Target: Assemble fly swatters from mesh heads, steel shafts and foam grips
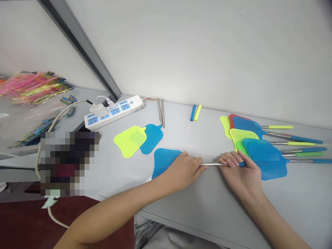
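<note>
Between my hands lies a blue fly swatter (pixel 164 159), its thin metal rod showing in the gap. My left hand (pixel 185 169) is closed around the rod close to the blue mesh head and covers part of that head. Palm up, my right hand (pixel 242 174) has its fingers curled over the other end, where a bit of blue handle shows under the thumb. Just beyond the right hand, a blue fly swatter (pixel 269 159) tops a pile of several fly swatters with blue, yellow, green and red heads.
Loose yellow (pixel 128 141) and blue (pixel 154 138) swatter heads overlap at the left. Behind them stand two metal rods (pixel 160 112). A blue tube (pixel 193 112) and a yellow tube (pixel 197 113) lie near the wall. A power strip (pixel 114 112) and bagged colourful items (pixel 33 88) are farther left.
</note>
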`<state>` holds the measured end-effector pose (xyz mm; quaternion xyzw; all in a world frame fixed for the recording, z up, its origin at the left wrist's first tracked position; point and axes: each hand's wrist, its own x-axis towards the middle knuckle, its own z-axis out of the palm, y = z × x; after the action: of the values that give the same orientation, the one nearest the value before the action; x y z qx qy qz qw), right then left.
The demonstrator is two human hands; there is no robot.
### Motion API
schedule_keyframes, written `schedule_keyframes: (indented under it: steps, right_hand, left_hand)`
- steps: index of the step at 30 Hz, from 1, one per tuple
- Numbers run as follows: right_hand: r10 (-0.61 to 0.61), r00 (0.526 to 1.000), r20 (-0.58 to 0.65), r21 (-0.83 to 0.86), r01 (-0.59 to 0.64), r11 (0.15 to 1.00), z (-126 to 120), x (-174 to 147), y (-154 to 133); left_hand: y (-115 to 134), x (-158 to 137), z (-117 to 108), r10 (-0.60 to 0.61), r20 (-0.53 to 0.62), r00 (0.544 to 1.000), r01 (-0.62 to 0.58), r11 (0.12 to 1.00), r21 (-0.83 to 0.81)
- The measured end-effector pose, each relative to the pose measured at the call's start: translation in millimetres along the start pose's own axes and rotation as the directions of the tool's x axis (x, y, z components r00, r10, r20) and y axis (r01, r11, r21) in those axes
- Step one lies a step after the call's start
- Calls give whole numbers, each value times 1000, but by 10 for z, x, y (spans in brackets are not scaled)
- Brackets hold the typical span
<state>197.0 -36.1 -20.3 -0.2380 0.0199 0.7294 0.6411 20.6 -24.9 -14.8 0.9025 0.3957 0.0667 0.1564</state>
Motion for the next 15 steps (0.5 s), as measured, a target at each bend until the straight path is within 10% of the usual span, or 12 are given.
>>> schedule_keyframes:
  steps: [15]
  right_hand:
    - [-35,999,-40,-44,33,998,-37,45,-152]
  left_hand:
    - [7,-7,12,-21,-24,999,23,995,94]
